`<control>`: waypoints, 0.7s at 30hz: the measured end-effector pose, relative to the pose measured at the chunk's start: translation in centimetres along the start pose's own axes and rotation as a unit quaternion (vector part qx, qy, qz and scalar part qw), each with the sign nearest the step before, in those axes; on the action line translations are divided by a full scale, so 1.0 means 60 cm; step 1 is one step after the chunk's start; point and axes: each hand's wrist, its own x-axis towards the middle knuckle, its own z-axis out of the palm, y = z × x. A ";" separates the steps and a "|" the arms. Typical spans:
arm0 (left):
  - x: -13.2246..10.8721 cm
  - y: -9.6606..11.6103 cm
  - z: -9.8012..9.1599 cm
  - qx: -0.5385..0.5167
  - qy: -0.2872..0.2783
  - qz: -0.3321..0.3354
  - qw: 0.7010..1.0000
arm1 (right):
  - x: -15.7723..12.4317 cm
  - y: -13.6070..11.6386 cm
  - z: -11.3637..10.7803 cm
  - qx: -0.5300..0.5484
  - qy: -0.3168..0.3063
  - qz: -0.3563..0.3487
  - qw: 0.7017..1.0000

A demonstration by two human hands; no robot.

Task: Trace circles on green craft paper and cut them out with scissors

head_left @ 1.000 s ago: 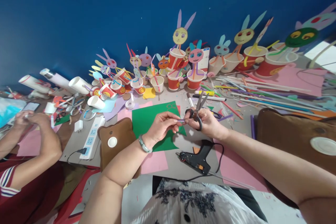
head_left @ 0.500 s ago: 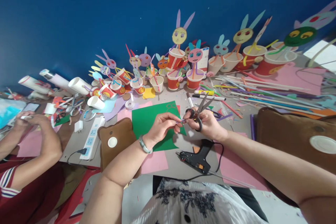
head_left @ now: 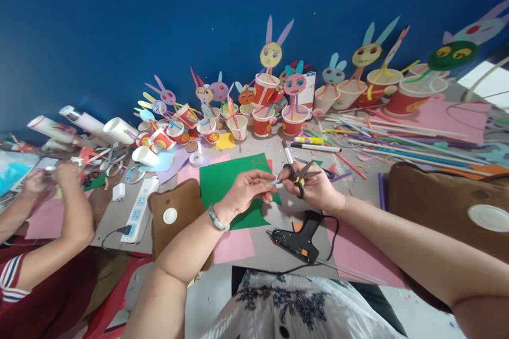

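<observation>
Above the green sheet (head_left: 222, 180), my left hand (head_left: 249, 190) pinches a small purple piece (head_left: 275, 181) between thumb and fingertips. My right hand (head_left: 310, 186) is just to the right, its fingers wrapped round dark-handled scissors (head_left: 305, 172) whose blades point away to the right. The right fingertips meet the other end of the purple piece. Below my right hand a black glue gun (head_left: 298, 241) lies on the table.
Paper cups with rabbit figures (head_left: 294, 116) line the blue wall. Straws and sticks (head_left: 413, 143) lie at the right, beside a brown cushion (head_left: 445, 206). A power strip (head_left: 140, 209) and a co-worker's arms (head_left: 73, 206) are at the left.
The scissors have tilted lower, with blades swung down to the right. My hands stay close together. The co-worker's hands have shifted slightly.
</observation>
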 end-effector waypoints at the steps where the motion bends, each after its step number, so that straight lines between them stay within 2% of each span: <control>1: 0.000 0.000 -0.001 0.005 -0.002 -0.011 1.000 | 0.001 0.000 -0.002 -0.014 -0.005 -0.010 1.000; 5: 0.001 -0.002 -0.005 0.023 0.009 -0.050 0.998 | 0.006 -0.006 -0.006 -0.051 -0.019 -0.044 0.998; 10: 0.001 -0.006 -0.003 0.047 0.002 -0.068 0.997 | 0.007 -0.009 -0.006 -0.049 -0.020 -0.040 0.998; 13: 0.001 -0.009 0.002 0.045 0.013 -0.044 0.998 | 0.004 -0.007 -0.004 -0.042 -0.002 -0.011 0.999; 16: 0.002 -0.014 0.009 0.048 0.050 0.001 0.998 | 0.003 -0.008 -0.002 -0.005 0.021 0.049 0.999; 21: 0.001 -0.017 0.019 0.086 0.092 0.067 0.990 | 0.005 -0.019 0.003 0.080 0.006 0.124 0.989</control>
